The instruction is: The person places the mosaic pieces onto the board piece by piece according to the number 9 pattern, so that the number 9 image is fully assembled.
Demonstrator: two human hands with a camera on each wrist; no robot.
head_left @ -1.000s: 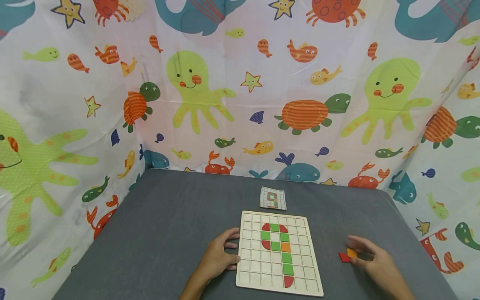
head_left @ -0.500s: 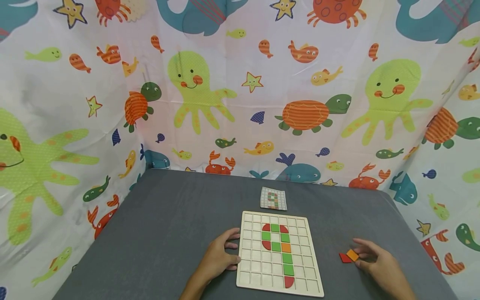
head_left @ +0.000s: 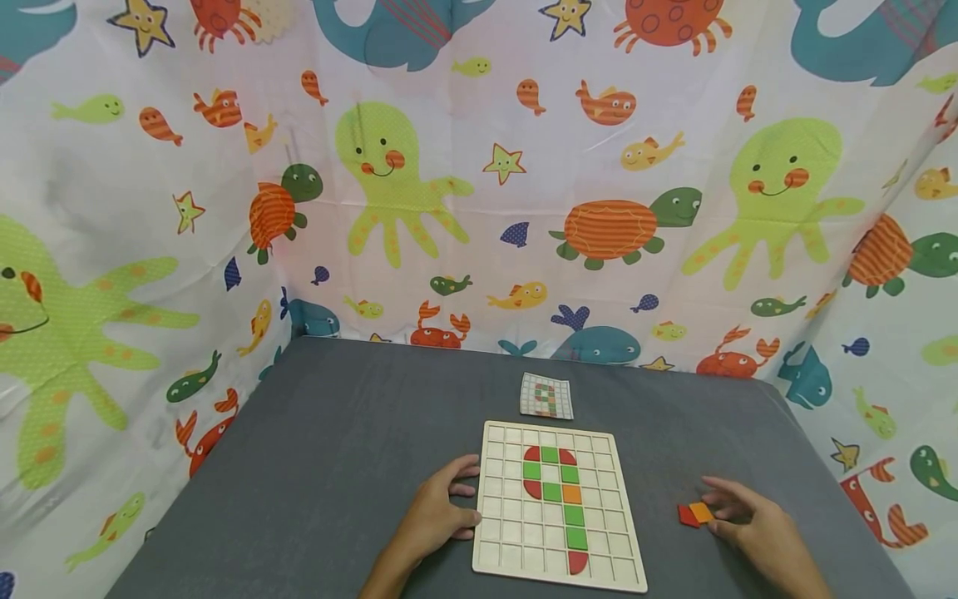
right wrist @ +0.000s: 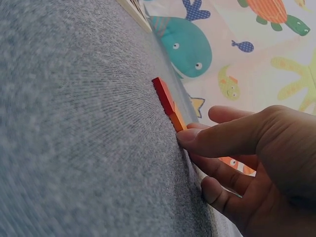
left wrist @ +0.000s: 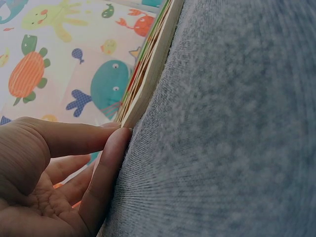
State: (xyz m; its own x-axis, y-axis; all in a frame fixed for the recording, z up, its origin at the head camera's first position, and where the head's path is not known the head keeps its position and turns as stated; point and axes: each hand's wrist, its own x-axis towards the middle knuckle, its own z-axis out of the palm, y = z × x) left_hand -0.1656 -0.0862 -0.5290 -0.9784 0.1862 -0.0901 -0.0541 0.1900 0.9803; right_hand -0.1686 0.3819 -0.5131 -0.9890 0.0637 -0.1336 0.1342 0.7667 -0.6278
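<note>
In the head view a pale wooden grid board lies on the grey cloth, holding green, red and orange tiles in a shape like a 9. My left hand is at its left edge, thumb and a finger pinching the rim in the left wrist view. To the right of the board, my right hand holds an orange square tile by one corner between thumb and fingers. That tile overlaps a red tile lying low on the cloth. In the right wrist view, the red tile sits beyond the orange tile.
Behind the board lies a small card printed with a coloured grid pattern. A grey cloth covers the table. Sea-animal curtains stand around its back and sides.
My right hand has drawn slightly right. The orange tile has turned and shifted against the red one, which has also turned a little. My left hand and the board stay put.
</note>
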